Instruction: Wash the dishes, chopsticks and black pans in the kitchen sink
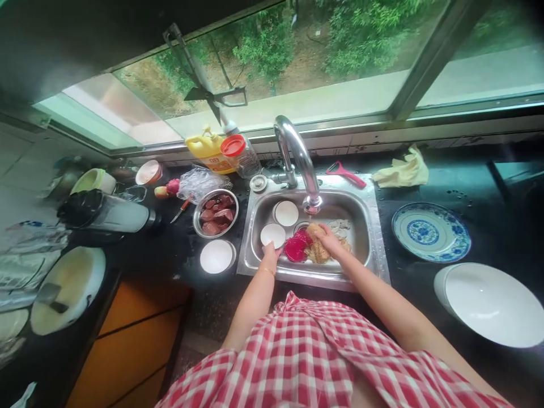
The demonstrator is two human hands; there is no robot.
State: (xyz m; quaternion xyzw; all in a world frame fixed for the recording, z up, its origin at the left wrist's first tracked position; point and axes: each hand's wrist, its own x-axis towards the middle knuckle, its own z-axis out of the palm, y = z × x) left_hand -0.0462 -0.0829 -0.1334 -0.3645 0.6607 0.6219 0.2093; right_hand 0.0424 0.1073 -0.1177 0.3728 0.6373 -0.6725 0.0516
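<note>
The left hand (271,250), half-curled, held a white bowl (272,233) at its fingertips; the right hand (330,240) was closed round a tan scrubber (315,229). Wetness likely risked the bowl slipping.

L fingers (269,248) on wht bowl (272,234) | R fingers (324,232) on tan clump (313,229) | faucet (300,147) over sink (378,249) | blu/wht plate (424,233) R

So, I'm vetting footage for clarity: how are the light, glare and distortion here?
Head view: daylight shows through the window, with the upper left dark; highlights glint on the chrome faucet and large white bowl; wide-angle stretching shows toward the edges; the left hand and right hand look small, finger detail hard to read.
</note>
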